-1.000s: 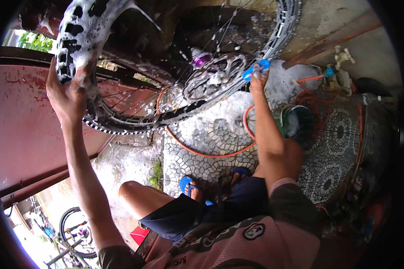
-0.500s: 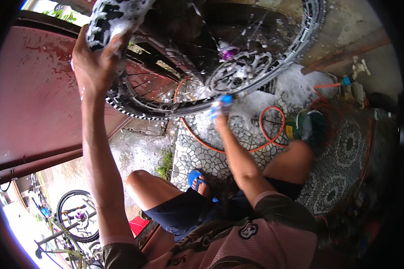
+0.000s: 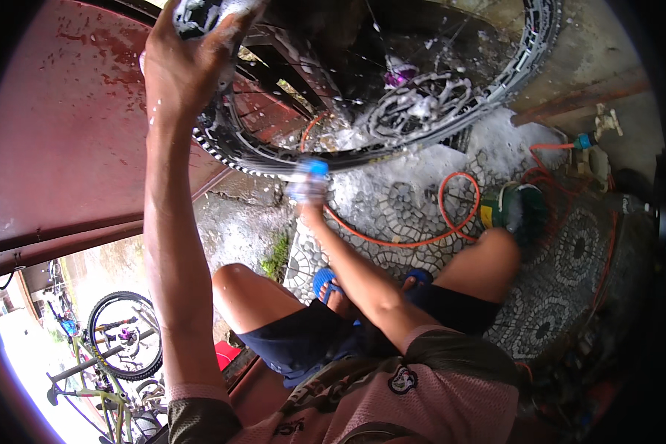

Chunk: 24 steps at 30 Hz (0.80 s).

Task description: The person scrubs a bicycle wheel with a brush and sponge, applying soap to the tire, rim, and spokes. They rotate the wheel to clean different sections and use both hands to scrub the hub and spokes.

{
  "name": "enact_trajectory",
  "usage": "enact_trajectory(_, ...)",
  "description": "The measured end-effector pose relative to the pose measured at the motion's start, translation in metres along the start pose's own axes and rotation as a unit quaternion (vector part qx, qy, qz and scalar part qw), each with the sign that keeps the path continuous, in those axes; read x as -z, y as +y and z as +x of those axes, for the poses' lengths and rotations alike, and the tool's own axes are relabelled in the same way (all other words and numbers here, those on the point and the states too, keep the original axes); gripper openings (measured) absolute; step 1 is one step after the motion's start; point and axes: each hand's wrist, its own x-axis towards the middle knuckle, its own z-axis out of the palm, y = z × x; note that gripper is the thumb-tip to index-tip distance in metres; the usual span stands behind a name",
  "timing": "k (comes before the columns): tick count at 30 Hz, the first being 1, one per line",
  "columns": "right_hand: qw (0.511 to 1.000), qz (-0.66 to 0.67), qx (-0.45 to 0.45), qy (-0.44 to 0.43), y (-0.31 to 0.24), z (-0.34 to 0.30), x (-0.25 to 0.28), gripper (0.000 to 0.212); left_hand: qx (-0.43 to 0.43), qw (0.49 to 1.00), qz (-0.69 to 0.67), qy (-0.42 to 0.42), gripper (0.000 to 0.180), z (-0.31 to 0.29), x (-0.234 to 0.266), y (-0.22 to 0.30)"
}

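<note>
Wheel: a black knobby-tyred bicycle wheel (image 3: 392, 96), soaked in white foam, is held up above the patterned mosaic floor (image 3: 392, 207), in front of a dark red metal gate (image 3: 59, 148).
Left hand: the left hand (image 3: 189, 63) is raised, its fingers (image 3: 233, 29) clenched over the soapy tyre at the upper left.
Right hand: the right hand (image 3: 308, 194) sits just below the lower rim, closed around a small blue-tipped brush (image 3: 312, 169); the exact grip is blurred.
Slip risk: with foam on tyre and palm, the wheel could probably slide out of the one-handed hold and drop toward the bare knees.
Snag risk: the brush hand lies close to the spokes and the foamy metal disc (image 3: 414, 107); a turn of the wheel might catch the fingers.
Footing risk: the wet floor and the looped orange hose (image 3: 451, 214) beside the blue sandals (image 3: 324, 280) could cause a trip.
Container: a green round tub (image 3: 514, 207) stands on the floor near the right knee; its contents look dark and cannot be made out.
</note>
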Motion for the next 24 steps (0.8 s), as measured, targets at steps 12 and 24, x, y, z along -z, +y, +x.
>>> enact_trajectory(12,0.966,-0.068,0.188,-0.166,-0.076,-0.013,-0.162,0.033,0.013,0.993,-0.073,-0.092,0.09,0.007,0.005,-0.012)
enact_trajectory(24,0.487,-0.655,0.533,-0.223,-0.178,0.053,-0.159,0.028,-0.004,0.937,-0.102,-0.334,0.102,0.055,0.036,0.018)
